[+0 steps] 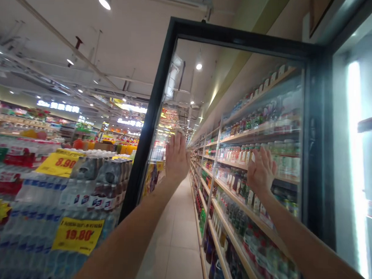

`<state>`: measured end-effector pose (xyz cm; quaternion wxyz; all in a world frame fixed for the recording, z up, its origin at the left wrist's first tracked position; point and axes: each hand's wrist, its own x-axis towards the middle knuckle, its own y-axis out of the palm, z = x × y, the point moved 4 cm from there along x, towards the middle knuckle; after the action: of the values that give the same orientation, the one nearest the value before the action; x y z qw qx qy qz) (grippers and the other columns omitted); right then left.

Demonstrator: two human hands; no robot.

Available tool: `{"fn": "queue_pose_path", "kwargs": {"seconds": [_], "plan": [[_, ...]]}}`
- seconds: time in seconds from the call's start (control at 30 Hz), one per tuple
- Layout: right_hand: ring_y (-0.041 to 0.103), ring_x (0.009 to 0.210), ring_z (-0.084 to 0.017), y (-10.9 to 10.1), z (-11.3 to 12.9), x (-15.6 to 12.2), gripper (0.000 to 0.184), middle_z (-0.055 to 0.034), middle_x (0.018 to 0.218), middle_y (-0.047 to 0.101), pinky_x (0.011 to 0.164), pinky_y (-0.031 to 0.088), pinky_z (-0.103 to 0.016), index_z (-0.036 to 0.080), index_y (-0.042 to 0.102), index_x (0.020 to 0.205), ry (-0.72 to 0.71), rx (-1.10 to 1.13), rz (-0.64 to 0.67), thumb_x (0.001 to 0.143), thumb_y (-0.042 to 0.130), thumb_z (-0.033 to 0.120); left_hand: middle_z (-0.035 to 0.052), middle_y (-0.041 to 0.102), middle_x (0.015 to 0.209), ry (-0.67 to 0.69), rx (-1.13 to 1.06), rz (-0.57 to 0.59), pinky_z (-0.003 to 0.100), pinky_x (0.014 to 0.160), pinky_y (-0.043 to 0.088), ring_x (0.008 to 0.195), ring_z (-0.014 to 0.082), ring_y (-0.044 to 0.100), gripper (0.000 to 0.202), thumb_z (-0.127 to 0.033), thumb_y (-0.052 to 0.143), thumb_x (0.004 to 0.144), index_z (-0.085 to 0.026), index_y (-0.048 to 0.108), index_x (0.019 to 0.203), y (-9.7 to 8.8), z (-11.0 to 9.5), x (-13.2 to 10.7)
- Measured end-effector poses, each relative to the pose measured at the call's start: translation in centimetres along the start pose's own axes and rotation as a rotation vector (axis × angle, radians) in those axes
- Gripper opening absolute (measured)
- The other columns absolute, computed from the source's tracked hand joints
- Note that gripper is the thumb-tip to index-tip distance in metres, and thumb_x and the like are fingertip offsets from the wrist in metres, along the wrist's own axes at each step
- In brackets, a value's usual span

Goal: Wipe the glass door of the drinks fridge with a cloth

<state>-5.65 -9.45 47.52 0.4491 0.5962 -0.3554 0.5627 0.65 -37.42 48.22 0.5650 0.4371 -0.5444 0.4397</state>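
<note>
A glass cooler door (241, 41) with a dark frame stands swung open in front of me. My left hand (177, 157) is raised against the left part of its pane, palm forward, fingers stretched out and close together. A small pale patch shows at those fingertips, too blurred to make out. Farther right, my right hand (262, 171) is up at the same pane with its fingers slightly spread and bent. Both hands seem to touch the glass. Through the pane show shelves of bottled drinks (233, 182).
Stacked packs of bottled water (34, 191) with yellow price signs (78, 234) stand at left. A tiled aisle floor (179, 237) runs ahead behind the glass. The lit cooler interior (356, 161) opens at right.
</note>
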Motion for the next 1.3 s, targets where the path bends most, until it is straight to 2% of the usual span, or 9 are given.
{"fn": "queue_pose_path", "kwargs": {"seconds": [0.23, 0.43, 0.53, 0.67, 0.9, 1.07, 1.13, 1.2, 1.3], "plan": [[0.034, 0.134, -0.029, -0.2, -0.6, -0.3, 0.044, -0.0140, 0.142, 0.041, 0.106, 0.025, -0.054, 0.019, 0.052, 0.128, -0.064, 0.063, -0.033, 0.090, 0.035, 0.035, 0.0120, 0.025, 0.151, 0.302, -0.330, 0.337, 0.043, 0.112, 0.027, 0.141, 0.0222, 0.012, 0.053, -0.020, 0.028, 0.091, -0.014, 0.022, 0.143, 3.1, -7.2, -2.6], [0.040, 0.131, -0.020, -1.6, 9.3, -1.6, 0.044, -0.0126, 0.140, 0.045, 0.107, 0.033, -0.044, 0.018, 0.044, 0.133, -0.391, 0.523, 0.076, 0.090, 0.035, 0.026, 0.0174, 0.029, 0.148, 0.264, -0.275, 0.174, 0.044, 0.110, 0.031, 0.139, 0.0239, 0.022, 0.060, -0.029, 0.045, 0.088, -0.015, 0.023, 0.142, 1.6, -4.0, -0.5], [0.039, 0.132, -0.023, -0.5, 14.6, -1.8, 0.043, -0.0146, 0.136, 0.049, 0.107, 0.033, -0.049, 0.015, 0.049, 0.128, -0.200, 0.515, 0.128, 0.092, 0.030, 0.025, 0.0214, 0.030, 0.146, 0.147, -0.123, 0.042, 0.054, 0.109, 0.027, 0.139, 0.0303, 0.018, 0.071, -0.040, 0.052, 0.084, -0.009, 0.022, 0.141, 0.3, -1.4, -0.6], [0.032, 0.135, -0.026, 0.9, 16.8, -2.2, 0.041, -0.0157, 0.139, 0.044, 0.108, 0.030, -0.054, 0.013, 0.049, 0.127, -0.158, 0.457, 0.015, 0.091, 0.034, 0.024, 0.0135, 0.040, 0.143, 0.293, 0.000, 0.021, 0.043, 0.110, 0.029, 0.138, 0.0215, 0.025, 0.051, -0.028, 0.038, 0.091, -0.014, 0.029, 0.140, -0.9, -0.3, -1.6], [0.038, 0.132, -0.018, 0.7, 11.5, 1.2, 0.030, -0.0072, 0.130, 0.055, 0.107, 0.037, -0.042, 0.021, 0.062, 0.109, -0.786, 0.439, 0.118, 0.087, 0.043, 0.022, 0.0119, 0.038, 0.144, 0.291, 0.201, -0.040, 0.041, 0.110, 0.026, 0.137, 0.0224, 0.027, 0.047, -0.024, 0.038, 0.091, -0.012, 0.039, 0.136, -1.3, -1.1, -1.9], [0.025, 0.137, -0.033, -0.8, -2.7, 5.8, 0.039, -0.0125, 0.148, 0.031, 0.104, 0.025, -0.064, 0.023, 0.057, 0.121, 0.055, 0.119, -0.005, 0.086, 0.044, 0.034, 0.0104, 0.036, 0.145, 0.238, 0.231, -0.030, 0.043, 0.110, 0.026, 0.137, 0.0237, 0.028, 0.045, -0.024, 0.036, 0.091, -0.012, 0.040, 0.135, -1.0, -1.5, -2.1], [0.024, 0.137, -0.034, -1.0, -4.9, 5.9, 0.047, -0.0180, 0.147, 0.030, 0.103, 0.026, -0.064, 0.017, 0.049, 0.130, 0.234, 0.098, -0.061, 0.086, 0.038, 0.031, 0.0100, 0.035, 0.145, 0.223, 0.232, -0.029, 0.043, 0.111, 0.025, 0.137, 0.0234, 0.028, 0.046, -0.023, 0.036, 0.091, -0.013, 0.039, 0.136, -1.0, -1.5, -2.1], [0.024, 0.138, -0.032, -0.6, -3.1, 5.5, 0.053, -0.0203, 0.145, 0.033, 0.104, 0.028, -0.060, 0.011, 0.042, 0.135, 0.243, 0.135, -0.076, 0.086, 0.033, 0.028, 0.0100, 0.035, 0.145, 0.223, 0.226, -0.031, 0.043, 0.111, 0.024, 0.138, 0.0227, 0.026, 0.048, -0.023, 0.036, 0.091, -0.014, 0.036, 0.138, -0.9, -1.5, -2.2], [0.022, 0.139, -0.027, 0.9, 5.7, 4.5, 0.054, -0.0167, 0.146, 0.033, 0.107, 0.027, -0.054, 0.013, 0.037, 0.137, -0.014, 0.224, 0.045, 0.086, 0.036, 0.030, 0.0100, 0.034, 0.146, 0.233, 0.208, -0.045, 0.042, 0.111, 0.023, 0.138, 0.0222, 0.024, 0.051, -0.024, 0.037, 0.091, -0.015, 0.030, 0.141, -0.7, -1.3, -2.2]]}}
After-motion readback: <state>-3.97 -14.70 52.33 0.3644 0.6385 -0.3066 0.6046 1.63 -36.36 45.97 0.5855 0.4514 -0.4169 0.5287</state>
